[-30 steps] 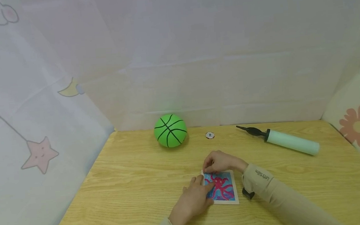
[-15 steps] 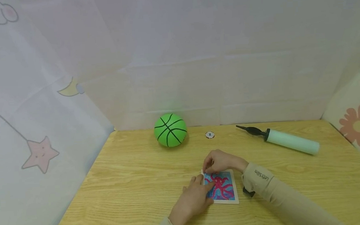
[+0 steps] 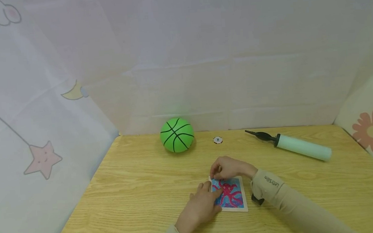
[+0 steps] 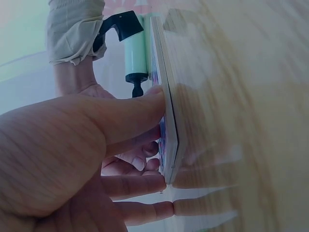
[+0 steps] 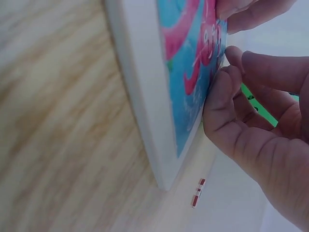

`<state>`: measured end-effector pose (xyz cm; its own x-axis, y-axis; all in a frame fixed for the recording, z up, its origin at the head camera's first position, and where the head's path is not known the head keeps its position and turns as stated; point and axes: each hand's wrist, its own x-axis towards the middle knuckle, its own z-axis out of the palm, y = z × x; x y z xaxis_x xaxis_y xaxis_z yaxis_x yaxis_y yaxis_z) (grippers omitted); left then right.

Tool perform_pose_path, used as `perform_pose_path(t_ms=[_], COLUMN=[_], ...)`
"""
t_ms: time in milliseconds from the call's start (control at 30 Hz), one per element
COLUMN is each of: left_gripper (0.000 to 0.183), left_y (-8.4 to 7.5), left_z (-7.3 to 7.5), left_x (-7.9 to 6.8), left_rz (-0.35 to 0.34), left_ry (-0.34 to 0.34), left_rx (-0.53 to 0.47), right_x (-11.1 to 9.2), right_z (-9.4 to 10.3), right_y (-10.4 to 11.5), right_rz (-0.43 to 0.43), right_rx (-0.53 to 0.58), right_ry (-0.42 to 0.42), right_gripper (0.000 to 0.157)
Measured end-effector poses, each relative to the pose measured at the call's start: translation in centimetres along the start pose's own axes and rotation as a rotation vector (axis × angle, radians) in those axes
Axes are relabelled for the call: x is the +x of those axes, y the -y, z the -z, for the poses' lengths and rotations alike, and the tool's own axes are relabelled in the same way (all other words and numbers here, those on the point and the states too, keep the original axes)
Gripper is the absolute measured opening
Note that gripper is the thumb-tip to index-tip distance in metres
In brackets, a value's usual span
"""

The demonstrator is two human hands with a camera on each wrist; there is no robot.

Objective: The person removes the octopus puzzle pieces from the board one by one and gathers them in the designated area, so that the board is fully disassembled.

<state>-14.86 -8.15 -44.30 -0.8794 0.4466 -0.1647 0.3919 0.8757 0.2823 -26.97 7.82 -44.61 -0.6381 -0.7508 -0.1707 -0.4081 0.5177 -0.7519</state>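
Observation:
A square octopus picture board (image 3: 232, 196), pink on blue with a white border, lies flat on the wooden table. In the left wrist view its side edge (image 4: 166, 111) shows a thin line between two layers. My left hand (image 3: 200, 207) rests at its left side: the index finger lies on the picture, the thumb touches the near edge, and other straight fingers touch the left edge. With curled fingers my right hand (image 3: 227, 167) pinches at the far left corner. In the right wrist view its fingertips (image 5: 224, 79) meet the picture's edge; what exactly lies between them is hidden.
A green ball (image 3: 177, 135) with black lines stands at the back of the table (image 3: 130, 192). Right of it lies a poker chip (image 3: 217, 140). A pale green hand pump (image 3: 302, 147) with a black nozzle lies at the back right. Printed cloth hangs behind.

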Motion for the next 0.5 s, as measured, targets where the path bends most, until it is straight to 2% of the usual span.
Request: perform_pose_path(t_ms=[300,500], left_gripper=[0.050,0.050], left_y=[-0.02,0.11], left_z=[-0.03,-0.08], left_x=[0.04,0.08], left_rz=[0.000,-0.002], left_ry=[0.001,0.001], left_rx=[0.004,-0.016], right_x=[0.09,0.13], right_z=[-0.10,-0.13], right_y=[-0.56,-0.83], right_rz=[-0.015,0.015], right_rx=[0.058,0.062], right_ry=[-0.006,-0.012], right_gripper=[0.012,0.011])
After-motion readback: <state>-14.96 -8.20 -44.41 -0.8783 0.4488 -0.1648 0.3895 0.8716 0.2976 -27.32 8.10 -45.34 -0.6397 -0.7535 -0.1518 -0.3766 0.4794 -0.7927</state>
